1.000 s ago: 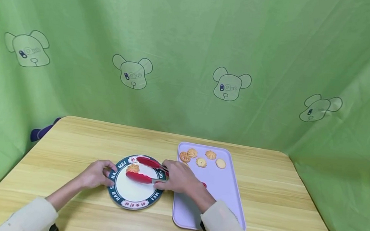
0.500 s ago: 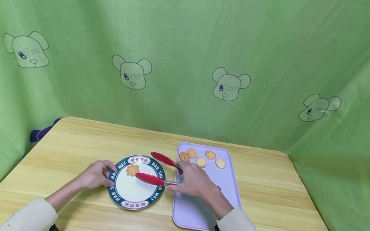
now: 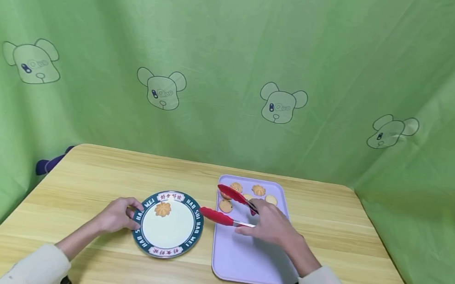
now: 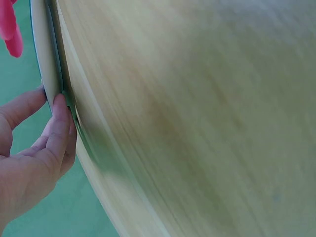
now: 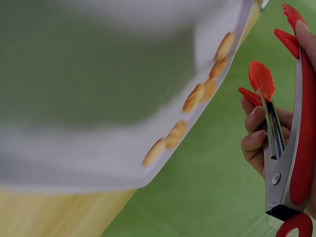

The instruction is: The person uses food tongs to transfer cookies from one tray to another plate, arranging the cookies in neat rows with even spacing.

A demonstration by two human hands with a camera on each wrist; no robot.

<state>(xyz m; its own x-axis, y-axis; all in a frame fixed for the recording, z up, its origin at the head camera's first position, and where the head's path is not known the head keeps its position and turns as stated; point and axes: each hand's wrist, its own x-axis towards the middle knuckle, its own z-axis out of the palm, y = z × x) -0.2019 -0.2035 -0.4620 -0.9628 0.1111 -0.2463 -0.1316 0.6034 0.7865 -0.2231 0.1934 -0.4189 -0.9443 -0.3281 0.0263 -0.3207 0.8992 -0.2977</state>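
tongs with red tips are hanging over the left edge of the lilac tray, their two arms spreading apart. the right hand is grasping them, fingers on one arm and thumb on the other, and the right wrist view is showing a red loop at their back end. the upper tip is covering parts of the cookies behind it, while the lower tip is reaching across the gap between tray and plate, its end lying just beside the rim; whether they are touching i cannot tell.

the left hand is pinching the left side of the round plate, its fingers bearing on opposite faces in the left wrist view. the plate is showing a white middle and a dark green lettered rim, and one flower-shaped cookie is lying in its upper left part.

on the tray, a speckled cookie is lying near the left edge. a swirled cookie, a ridged cookie and an oval cookie are lying toward the far end, two more cookies being partly hidden by the tongs. a wooden table is bearing plate and tray, and a green curtain is hanging behind
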